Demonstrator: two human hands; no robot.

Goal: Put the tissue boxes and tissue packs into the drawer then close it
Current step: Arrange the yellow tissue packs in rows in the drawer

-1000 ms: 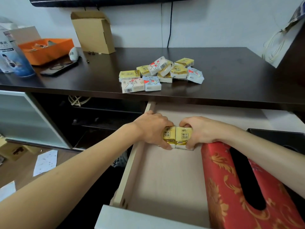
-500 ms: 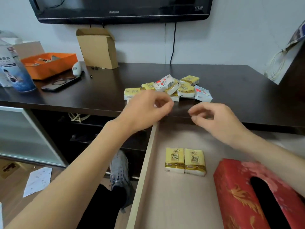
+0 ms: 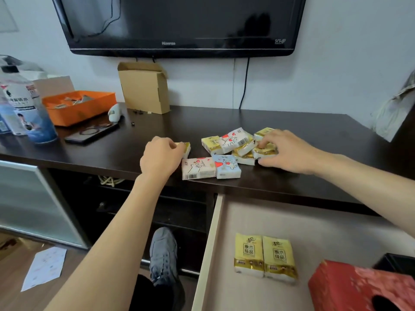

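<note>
Several small tissue packs [image 3: 226,153], yellow and white with red hearts, lie in a heap on the dark cabinet top [image 3: 314,135]. My left hand [image 3: 160,157] closes its fingers on a yellow pack [image 3: 186,148] at the heap's left end. At the right end, my right hand [image 3: 289,151] grips another yellow pack [image 3: 265,151]. Below, the open drawer [image 3: 208,250] holds two yellow packs [image 3: 265,257] side by side and a red tissue box [image 3: 359,288] at the lower right.
An orange tray [image 3: 78,106], a phone [image 3: 92,133], a blue-white bottle [image 3: 27,108] and an open cardboard box [image 3: 143,86] stand at the back left of the top. A television [image 3: 179,23] hangs above. My shoe [image 3: 164,257] is left of the drawer.
Both hands let go of the two yellow packs in the drawer, rose to the cabinet top and each closed on a yellow pack in the heap.
</note>
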